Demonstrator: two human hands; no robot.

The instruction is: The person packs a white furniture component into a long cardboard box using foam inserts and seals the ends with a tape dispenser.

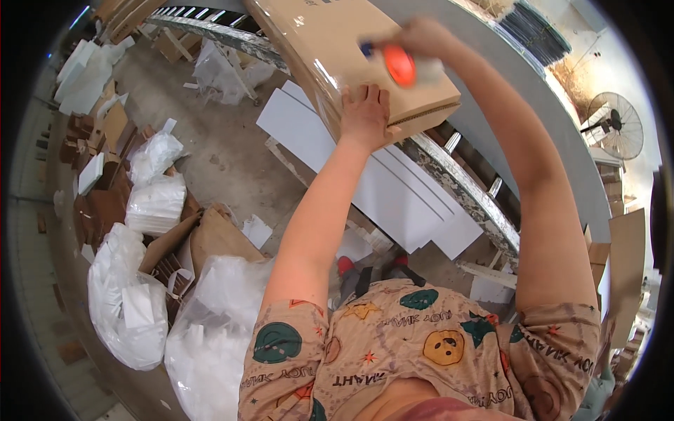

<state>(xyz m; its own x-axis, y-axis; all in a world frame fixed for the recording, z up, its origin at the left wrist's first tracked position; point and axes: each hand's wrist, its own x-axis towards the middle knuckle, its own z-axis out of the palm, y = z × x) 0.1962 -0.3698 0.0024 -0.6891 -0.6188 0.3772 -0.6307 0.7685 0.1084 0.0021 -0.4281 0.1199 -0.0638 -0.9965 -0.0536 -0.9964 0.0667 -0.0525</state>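
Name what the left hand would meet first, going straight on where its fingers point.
Sliding along the cardboard box, the left hand would probably first meet the blurred dark-blue piece by the right hand, though its height above the box is unclear.

Dark lettering (359, 379) on patterned shirt (394, 340) and cardboard box (337, 43)

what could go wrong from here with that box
The orange tool at the right hand is close to the left hand, so a slip might knock the knuckles. The cardboard box seems to rest on a roller conveyor, so it could shift if the left hand lifts off.
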